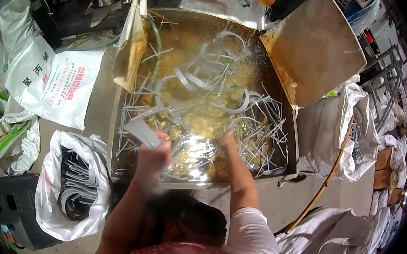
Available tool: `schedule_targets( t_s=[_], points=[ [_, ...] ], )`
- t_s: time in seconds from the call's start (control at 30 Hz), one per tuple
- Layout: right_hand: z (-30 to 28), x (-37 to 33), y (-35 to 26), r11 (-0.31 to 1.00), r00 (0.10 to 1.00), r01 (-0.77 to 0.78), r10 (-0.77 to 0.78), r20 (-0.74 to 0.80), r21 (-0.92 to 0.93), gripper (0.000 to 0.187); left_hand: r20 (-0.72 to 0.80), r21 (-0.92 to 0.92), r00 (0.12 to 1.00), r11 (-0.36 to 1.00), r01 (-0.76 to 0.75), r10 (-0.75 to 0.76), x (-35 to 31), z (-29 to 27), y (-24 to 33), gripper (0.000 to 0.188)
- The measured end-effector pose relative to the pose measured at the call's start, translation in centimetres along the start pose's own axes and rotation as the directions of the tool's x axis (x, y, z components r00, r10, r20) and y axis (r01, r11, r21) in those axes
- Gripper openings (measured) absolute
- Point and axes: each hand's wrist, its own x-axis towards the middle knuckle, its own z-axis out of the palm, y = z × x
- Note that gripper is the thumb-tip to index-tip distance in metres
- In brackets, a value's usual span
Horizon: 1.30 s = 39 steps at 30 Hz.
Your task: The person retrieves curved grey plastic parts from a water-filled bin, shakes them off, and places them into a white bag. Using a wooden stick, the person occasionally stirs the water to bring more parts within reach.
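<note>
A wide rectangular tank [290, 155] of yellowish, rippling water lies in front of me. Curved, pale grey plastic strips [188, 80] float in it, some looped, and water splashes at the far side. My left hand [156, 154] is closed around a flat bundle of pale plastic strips [142, 132], raised over the near left part of the tank. At the near middle, my right hand [227, 140] reaches down to the water with its fingers drawn together. A curved strip [243, 121] arcs from its fingertips, which glare and water partly blur.
Thin white sticks [275, 119] heap along both tank sides. A white sack [74, 188] of bent strips stands left, beside a black crate [14, 207]. Stained boards [314, 49] rise at the tank's far corners. A wooden stick [321, 197] leans by white sacks [329, 139] on the right.
</note>
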Motion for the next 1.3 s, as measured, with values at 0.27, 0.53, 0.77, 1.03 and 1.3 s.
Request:
schedule_targets(
  t_s=[0.27, 0.53, 0.77, 1.03, 1.3],
  points=[
    [-11.5, -6.7, -8.3, 0.949, 0.923, 0.312, -0.291, 0.252, -0.046, 0.043, 0.062, 0.51, 0.992, 0.851, -0.125, 0.109, 0.9, -0.2, -3.5, 0.019],
    [-18.8, -11.2, -13.0, 0.45, 0.541, 0.836, -0.77, 0.338, -0.313, 0.016, 0.425, 0.734, 0.871, 0.468, -0.491, 0.247, 1.3, 0.3, -6.1, 0.036],
    [-20.5, -11.4, -14.9, 0.476, 0.437, 0.872, -0.861, -0.261, -0.113, 0.039, 0.374, 0.927, 0.906, -0.066, -0.368, 0.197, 1.3, 0.4, -5.4, 0.018],
    [-3.7, -6.3, 6.1, 0.505, 0.783, -0.443, 0.62, 0.045, 0.741, 0.038, 0.128, 0.324, 0.99, 0.941, -0.101, 0.062, 1.5, 0.5, -5.0, 0.025],
    [-9.6, -6.9, -2.7, 0.363, 0.935, -0.072, 0.35, -0.064, 0.929, 0.021, 0.177, -0.359, 0.98, 0.922, 0.148, -0.088, 1.1, -1.8, -2.3, 0.038]
  ],
)
